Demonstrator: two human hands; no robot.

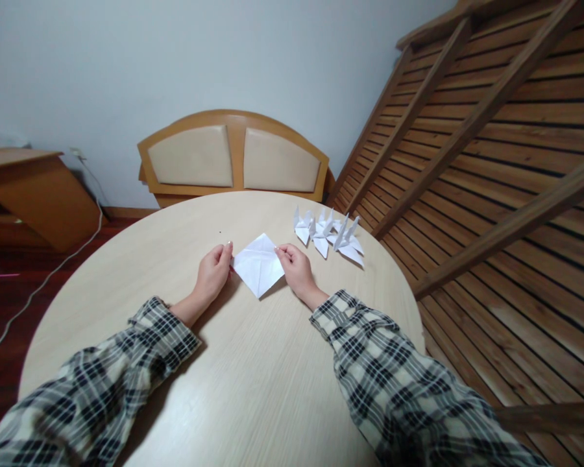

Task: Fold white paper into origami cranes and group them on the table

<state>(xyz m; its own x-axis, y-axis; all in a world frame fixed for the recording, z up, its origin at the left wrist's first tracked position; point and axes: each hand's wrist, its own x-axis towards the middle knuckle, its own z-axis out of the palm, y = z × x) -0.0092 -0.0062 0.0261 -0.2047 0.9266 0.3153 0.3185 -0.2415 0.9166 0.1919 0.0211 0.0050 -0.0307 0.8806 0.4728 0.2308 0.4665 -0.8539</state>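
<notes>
A white sheet of paper (259, 264), creased and turned like a diamond, is held up just over the round table. My left hand (214, 272) pinches its left corner between thumb and fingers. At the opposite corner my right hand (296, 269) has the same kind of pinch, with the thumb on top. Crease lines cross the sheet, and one runs down towards its lower point. Several folded white paper cranes (322, 235) stand grouped on the table beyond my right hand, partly overlapping one another.
The round pale wooden table (253, 389) fills the middle. Behind it stands a headboard (238, 120) with two cream panels against the wall. A slatted wooden frame (491, 130) leans along the right. At the left are a wooden desk (34, 188) and a white cable (53, 279).
</notes>
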